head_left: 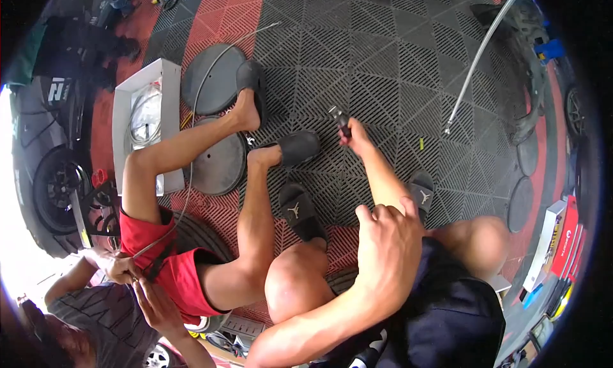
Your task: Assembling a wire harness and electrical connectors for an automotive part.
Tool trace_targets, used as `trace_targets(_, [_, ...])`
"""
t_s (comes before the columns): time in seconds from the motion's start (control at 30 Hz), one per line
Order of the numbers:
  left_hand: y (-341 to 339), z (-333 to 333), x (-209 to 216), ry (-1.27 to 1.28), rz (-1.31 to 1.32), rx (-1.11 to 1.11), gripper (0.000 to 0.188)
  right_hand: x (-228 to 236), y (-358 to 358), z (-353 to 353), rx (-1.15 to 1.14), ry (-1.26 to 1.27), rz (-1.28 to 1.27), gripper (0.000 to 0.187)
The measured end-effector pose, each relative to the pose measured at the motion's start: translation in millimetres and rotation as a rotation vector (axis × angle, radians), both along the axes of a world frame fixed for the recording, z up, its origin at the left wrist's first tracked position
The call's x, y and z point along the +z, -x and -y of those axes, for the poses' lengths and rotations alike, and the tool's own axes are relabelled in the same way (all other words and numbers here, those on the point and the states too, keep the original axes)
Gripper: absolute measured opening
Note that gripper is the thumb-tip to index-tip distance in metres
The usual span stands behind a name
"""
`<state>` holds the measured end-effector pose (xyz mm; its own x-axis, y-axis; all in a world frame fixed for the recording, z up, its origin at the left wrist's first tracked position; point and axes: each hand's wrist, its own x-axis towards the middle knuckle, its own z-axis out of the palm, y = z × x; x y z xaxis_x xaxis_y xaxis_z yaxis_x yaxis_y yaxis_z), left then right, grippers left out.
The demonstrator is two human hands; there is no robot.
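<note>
My right hand [359, 140] reaches out over the floor mat, fingers wrapped round a short dark hand tool [342, 122] with a silver head. The tool's exact kind is too small to make out. Closer to me, my left hand [389, 253] is raised with its back toward the view, fingers curled; whatever lies under them is hidden. It overlaps part of my right forearm in the picture. On the left, a seated person in red shorts grips a thin grey braided line [191, 170] with both hands [128, 269], and its far end trails across the floor.
A white open box [121, 138] with coiled line and plastic bags stands beside round grey discs [214, 77]. A silver hose [476, 61] slants down at the upper right. A small yellow-green piece [421, 143] lies on the tiled mat [332, 61]. Cars flank both sides.
</note>
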<state>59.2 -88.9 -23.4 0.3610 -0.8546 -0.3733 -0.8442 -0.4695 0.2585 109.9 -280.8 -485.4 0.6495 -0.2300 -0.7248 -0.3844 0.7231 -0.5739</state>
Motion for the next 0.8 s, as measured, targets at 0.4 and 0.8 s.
trace_targets(0.4, [-50.7, 25.3, -8.5, 0.456, 0.165, 0.229, 0.073, 281.6, 91.6, -94.6, -0.422, 0.131, 0.506, 0.027])
trace_targets(0.8, [-42.3, 17.2, 8.0, 1.218, -1.249, 0.186, 0.091, 467.9, 132.7, -22.0, 0.302, -0.001, 0.798, 0.037])
